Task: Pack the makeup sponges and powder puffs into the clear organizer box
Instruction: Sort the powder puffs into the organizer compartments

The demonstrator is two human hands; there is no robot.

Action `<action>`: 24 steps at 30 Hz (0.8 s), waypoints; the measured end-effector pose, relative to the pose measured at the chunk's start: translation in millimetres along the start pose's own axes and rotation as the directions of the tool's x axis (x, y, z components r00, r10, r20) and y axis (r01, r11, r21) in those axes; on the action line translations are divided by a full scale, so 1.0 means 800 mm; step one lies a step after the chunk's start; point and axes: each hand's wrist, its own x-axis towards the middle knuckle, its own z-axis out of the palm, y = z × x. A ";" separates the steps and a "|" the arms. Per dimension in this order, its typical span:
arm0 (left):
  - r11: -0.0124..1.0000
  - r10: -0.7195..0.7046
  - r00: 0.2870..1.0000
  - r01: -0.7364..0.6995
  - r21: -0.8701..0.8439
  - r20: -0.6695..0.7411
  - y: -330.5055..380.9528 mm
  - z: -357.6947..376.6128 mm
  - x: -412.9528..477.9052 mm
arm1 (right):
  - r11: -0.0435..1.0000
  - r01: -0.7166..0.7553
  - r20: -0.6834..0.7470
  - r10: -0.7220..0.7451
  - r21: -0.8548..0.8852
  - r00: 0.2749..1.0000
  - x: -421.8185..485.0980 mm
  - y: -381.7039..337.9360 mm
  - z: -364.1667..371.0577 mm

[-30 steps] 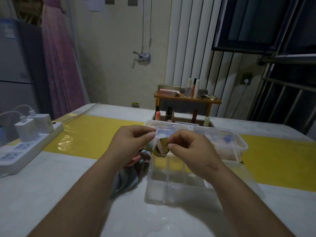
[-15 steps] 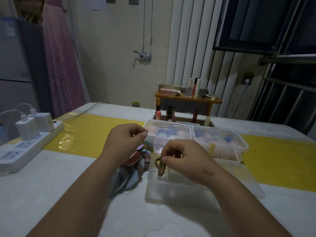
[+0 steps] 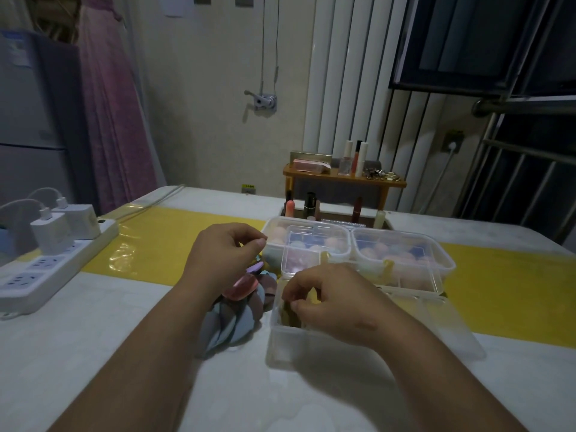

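Head camera shows a dark puff [image 3: 288,318] standing on its edge in the near left compartment of the clear box [image 3: 280,350]. This box sits on the white table [image 3: 93,338], in the middle and near the person. The right hand [image 3: 333,302] is over the box with its fingers curled, and the thumb and fingertips pinch the top edge of the puff. Just left of the box lies a pile of flat puffs [image 3: 240,310] in blue, pink, purple and brown. The left hand [image 3: 223,255] hovers above this pile, fingers curled and thumb against the forefinger; nothing is seen inside it. Behind the box, farther away, stand closed clear tubs [image 3: 405,254] with round sponges inside. A yellow strip [image 3: 162,254] crosses the table under them. At the far left lies a white power strip [image 3: 37,275] with two chargers [image 3: 62,229] plugged in. Beyond the table a small wooden shelf [image 3: 343,180] carries bottles [image 3: 347,157].
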 end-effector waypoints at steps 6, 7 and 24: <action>0.999 -0.006 0.999 0.004 0.045 0.041 0.001 -0.003 -0.001 | 1.000 -0.022 0.005 0.022 -0.016 1.000 0.000 0.003 0.001; 0.998 -0.021 0.998 0.017 0.067 0.056 0.001 -0.004 -0.001 | 1.000 -0.023 -0.003 0.023 -0.009 1.000 0.000 0.003 0.001; 0.803 -0.062 0.934 -0.163 0.574 0.352 0.002 -0.016 -0.010 | 0.994 -0.040 -0.142 0.054 0.098 0.988 0.003 0.019 -0.006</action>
